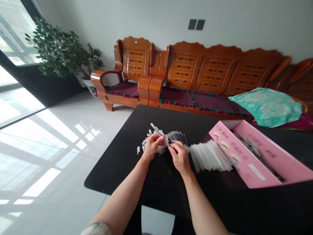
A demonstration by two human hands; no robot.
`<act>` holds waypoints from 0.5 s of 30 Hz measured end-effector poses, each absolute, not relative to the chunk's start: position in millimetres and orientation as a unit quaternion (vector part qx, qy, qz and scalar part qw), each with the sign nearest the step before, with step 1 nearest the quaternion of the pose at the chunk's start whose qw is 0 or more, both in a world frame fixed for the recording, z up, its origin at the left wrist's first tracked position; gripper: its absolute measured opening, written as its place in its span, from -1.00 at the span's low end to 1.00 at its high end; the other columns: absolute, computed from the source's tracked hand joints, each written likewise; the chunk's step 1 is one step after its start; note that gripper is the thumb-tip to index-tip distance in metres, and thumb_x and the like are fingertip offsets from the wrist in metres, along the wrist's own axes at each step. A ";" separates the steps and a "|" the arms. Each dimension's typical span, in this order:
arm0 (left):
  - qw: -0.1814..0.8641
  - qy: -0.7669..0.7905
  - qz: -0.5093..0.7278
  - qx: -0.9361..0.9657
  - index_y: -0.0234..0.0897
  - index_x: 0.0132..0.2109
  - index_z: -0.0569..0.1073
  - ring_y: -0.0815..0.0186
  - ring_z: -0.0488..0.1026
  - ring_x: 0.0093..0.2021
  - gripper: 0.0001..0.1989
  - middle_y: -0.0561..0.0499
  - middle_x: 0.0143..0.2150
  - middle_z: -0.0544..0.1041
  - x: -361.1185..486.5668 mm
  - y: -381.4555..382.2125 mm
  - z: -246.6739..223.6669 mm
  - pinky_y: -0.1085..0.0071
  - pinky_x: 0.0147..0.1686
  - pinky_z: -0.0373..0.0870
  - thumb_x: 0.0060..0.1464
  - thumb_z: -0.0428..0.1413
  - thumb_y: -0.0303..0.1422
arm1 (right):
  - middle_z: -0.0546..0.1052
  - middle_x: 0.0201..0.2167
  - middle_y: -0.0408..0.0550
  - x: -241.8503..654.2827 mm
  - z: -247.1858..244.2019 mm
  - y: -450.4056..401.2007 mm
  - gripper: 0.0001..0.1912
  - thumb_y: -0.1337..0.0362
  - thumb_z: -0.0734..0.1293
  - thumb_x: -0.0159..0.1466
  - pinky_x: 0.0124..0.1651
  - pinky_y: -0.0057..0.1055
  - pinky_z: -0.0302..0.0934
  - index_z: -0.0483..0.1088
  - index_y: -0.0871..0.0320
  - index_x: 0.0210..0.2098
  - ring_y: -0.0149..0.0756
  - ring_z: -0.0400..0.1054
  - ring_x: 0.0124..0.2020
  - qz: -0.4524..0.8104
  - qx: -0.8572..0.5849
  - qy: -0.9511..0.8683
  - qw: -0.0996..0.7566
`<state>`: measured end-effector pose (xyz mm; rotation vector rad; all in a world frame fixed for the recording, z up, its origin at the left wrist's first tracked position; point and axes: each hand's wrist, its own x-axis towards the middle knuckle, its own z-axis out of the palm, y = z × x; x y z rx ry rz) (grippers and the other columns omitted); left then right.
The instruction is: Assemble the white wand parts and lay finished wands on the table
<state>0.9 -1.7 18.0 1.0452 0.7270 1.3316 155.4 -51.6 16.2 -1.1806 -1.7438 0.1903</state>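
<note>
Over the black table, my left hand is closed on a thin pale stick-like piece that points up and to the left. My right hand is closed beside it, its fingertips at the lower end of the same piece. Small white pieces lie around and behind my left hand. Behind my right hand is a bundle of thin dark rods. A row of translucent white tubes lies to the right of my right hand.
A pink open box with items inside stands on the table's right side. Behind the table are a wooden bench with a turquoise cloth and a wooden armchair. A potted plant stands at the left.
</note>
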 end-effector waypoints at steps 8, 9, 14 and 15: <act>0.581 0.337 0.616 0.412 -0.36 -0.37 0.50 0.40 0.45 -0.54 -0.68 0.04 -0.51 0.51 -1.9 3.0 15.4 0.46 -0.44 0.46 -0.01 0.31 -0.16 | 0.57 -0.29 -0.03 164.3 19.3 -52.7 -0.96 0.31 0.34 0.27 0.07 -0.14 0.30 0.45 0.10 -0.33 -0.14 0.39 -0.02 0.040 -0.495 -0.692 0.524; 0.575 0.340 0.626 0.404 -0.36 -0.37 0.50 0.41 0.45 -0.53 -0.68 0.04 -0.51 0.51 -2.6 3.8 14.8 0.46 -0.44 0.46 -0.01 0.31 -0.16 | 0.58 -0.29 -0.03 167.2 19.7 -52.3 -0.95 0.30 0.34 0.27 0.08 -0.13 0.30 0.45 0.10 -0.33 -0.13 0.39 -0.03 0.031 -0.496 -0.691 0.525; 0.555 0.351 0.656 0.373 -0.35 -0.36 0.50 0.41 0.45 -0.53 -0.67 0.03 -0.51 0.51 -6.1 5.3 11.8 0.46 -0.43 0.45 -0.01 0.30 -0.14 | 0.58 -0.32 0.02 187.1 13.4 -47.2 -0.88 0.24 0.32 0.27 0.06 -0.05 0.28 0.47 0.12 -0.36 -0.08 0.38 -0.09 -0.056 -0.542 -0.654 0.525; 0.556 0.351 0.655 0.372 -0.36 -0.35 0.50 0.41 0.45 -0.53 -0.67 0.03 -0.51 0.51 -6.5 5.1 11.8 0.46 -0.43 0.44 -0.01 0.31 -0.14 | 0.57 -0.33 0.03 191.5 10.4 -45.9 -0.86 0.23 0.31 0.26 0.06 -0.04 0.28 0.47 0.12 -0.36 -0.06 0.37 -0.10 -0.071 -0.558 -0.643 0.520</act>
